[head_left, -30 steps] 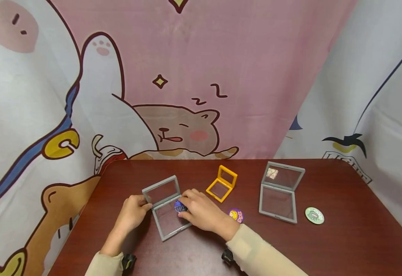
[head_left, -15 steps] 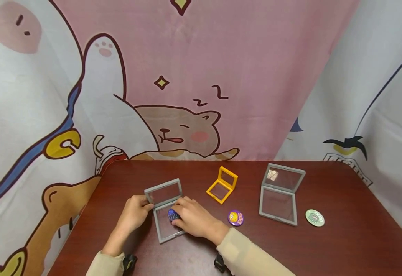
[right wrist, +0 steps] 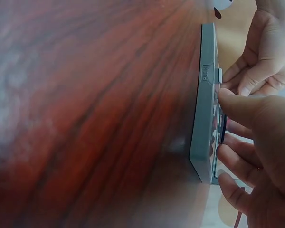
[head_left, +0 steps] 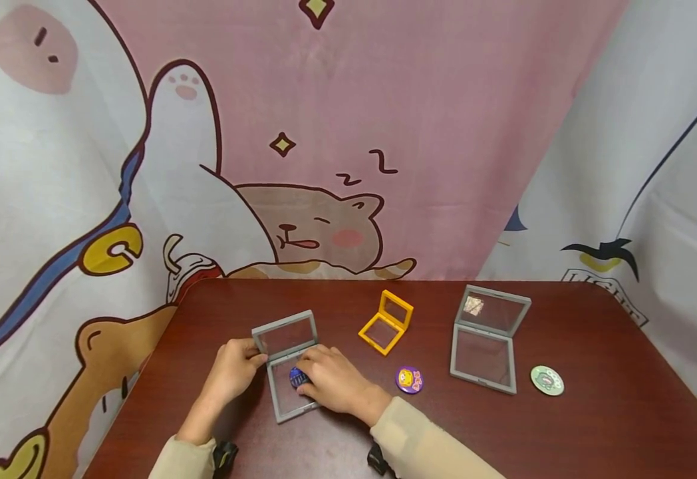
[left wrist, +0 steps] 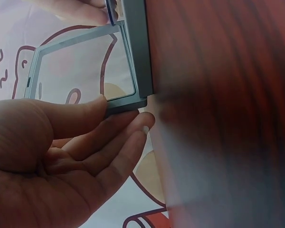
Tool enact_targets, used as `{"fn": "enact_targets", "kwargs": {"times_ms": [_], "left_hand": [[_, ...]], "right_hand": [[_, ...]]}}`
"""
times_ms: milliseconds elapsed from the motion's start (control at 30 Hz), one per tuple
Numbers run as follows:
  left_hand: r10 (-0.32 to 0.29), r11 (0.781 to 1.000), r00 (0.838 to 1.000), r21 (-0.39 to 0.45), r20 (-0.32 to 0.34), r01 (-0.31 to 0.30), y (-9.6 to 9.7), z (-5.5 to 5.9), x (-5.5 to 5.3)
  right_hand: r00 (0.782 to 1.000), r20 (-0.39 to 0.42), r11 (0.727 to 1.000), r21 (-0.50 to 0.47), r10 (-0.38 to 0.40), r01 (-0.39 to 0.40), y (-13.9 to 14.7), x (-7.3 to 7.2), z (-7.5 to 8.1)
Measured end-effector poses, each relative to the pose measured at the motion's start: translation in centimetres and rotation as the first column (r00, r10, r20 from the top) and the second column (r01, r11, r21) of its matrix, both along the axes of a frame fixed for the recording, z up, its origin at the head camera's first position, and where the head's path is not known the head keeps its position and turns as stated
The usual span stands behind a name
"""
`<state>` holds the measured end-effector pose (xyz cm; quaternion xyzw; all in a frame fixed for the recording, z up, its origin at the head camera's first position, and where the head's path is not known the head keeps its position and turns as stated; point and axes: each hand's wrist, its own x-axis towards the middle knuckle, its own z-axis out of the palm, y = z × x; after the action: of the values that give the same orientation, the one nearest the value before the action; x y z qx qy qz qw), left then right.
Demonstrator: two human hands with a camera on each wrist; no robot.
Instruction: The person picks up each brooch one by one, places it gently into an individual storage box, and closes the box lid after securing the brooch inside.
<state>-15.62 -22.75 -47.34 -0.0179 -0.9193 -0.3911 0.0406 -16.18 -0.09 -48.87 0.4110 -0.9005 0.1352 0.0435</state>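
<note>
A grey square display case point(head_left: 273, 392) with clear film panes lies unfolded on the table, its lid point(head_left: 283, 322) raised. My left hand point(head_left: 233, 370) pinches the lid's left edge near the hinge; in the left wrist view the thumb lies on the frame point(left wrist: 115, 107) and the fingers curl behind it. My right hand point(head_left: 333, 380) pinches a round blue pin badge point(head_left: 297, 378) over the clear film of the base. In the right wrist view the badge point(right wrist: 223, 130) appears edge-on, close to the film, thumb on one side and fingers on the other.
A small orange case point(head_left: 378, 348) stands unfolded behind my right hand. A larger grey case point(head_left: 454, 356) is unfolded to the right. A purple badge point(head_left: 409, 380) and a pale green badge point(head_left: 547, 380) lie on the brown table point(head_left: 612, 426). A cartoon-printed cloth point(head_left: 444, 133) hangs behind.
My right hand has moved left and slightly nearer with the blue badge, toward the middle of the base. The purple badge is now fully uncovered. My left hand keeps its hold on the case.
</note>
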Motion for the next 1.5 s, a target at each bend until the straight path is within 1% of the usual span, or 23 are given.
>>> {"fn": "enact_targets", "kwargs": {"times_ms": [133,300,500,633,767,867,967,1100,1300,1400,1500], "left_hand": [[0.005,1.0,1.0,0.015,0.008,-0.005,-0.1,0.0,0.0],[0.011,1.0,1.0,0.011,0.017,-0.011,-0.1,0.1,0.0],[0.011,1.0,0.999,0.003,0.038,-0.011,-0.2,0.4,0.0],[0.004,1.0,0.999,-0.008,0.041,-0.004,-0.5,1.4,0.4],[0.005,1.0,0.999,-0.003,0.044,-0.005,-0.7,2.8,0.8],[0.013,1.0,1.0,-0.005,0.025,-0.013,-0.8,3.8,1.2],[0.01,1.0,1.0,-0.013,0.008,-0.009,-0.9,4.5,1.6],[0.001,1.0,1.0,-0.019,-0.001,-0.001,-0.8,5.0,2.1],[0.022,0.999,0.999,-0.021,-0.044,-0.023,-0.4,5.5,2.4],[0.034,0.999,0.997,-0.034,-0.072,-0.036,-0.2,5.5,2.3],[0.041,0.998,0.996,-0.037,-0.084,-0.044,-0.1,5.5,2.4]], "right_hand": [[1.0,0.011,1.0,0.0,-0.007,0.007,-0.1,0.0,-0.1],[1.0,0.016,1.0,-0.006,-0.007,0.007,0.0,0.0,-0.2],[1.0,0.004,0.999,-0.052,0.009,-0.009,0.9,-0.2,0.1],[1.0,0.018,0.993,-0.119,0.002,0.0,2.1,-0.6,1.0],[0.999,0.028,0.981,-0.191,-0.033,0.037,3.5,-1.2,2.0],[0.997,0.045,0.963,-0.259,-0.061,0.071,4.2,-1.8,2.8],[0.991,0.093,0.944,-0.307,-0.096,0.121,4.6,-2.1,3.6],[0.977,0.166,0.93,-0.319,-0.136,0.183,4.7,-2.4,4.4],[0.967,0.219,0.932,-0.308,-0.129,0.194,4.1,-2.6,5.4],[0.965,0.234,0.937,-0.297,-0.115,0.184,3.8,-2.7,5.5],[0.965,0.243,0.942,-0.289,-0.102,0.173,3.6,-2.6,5.5]]}}
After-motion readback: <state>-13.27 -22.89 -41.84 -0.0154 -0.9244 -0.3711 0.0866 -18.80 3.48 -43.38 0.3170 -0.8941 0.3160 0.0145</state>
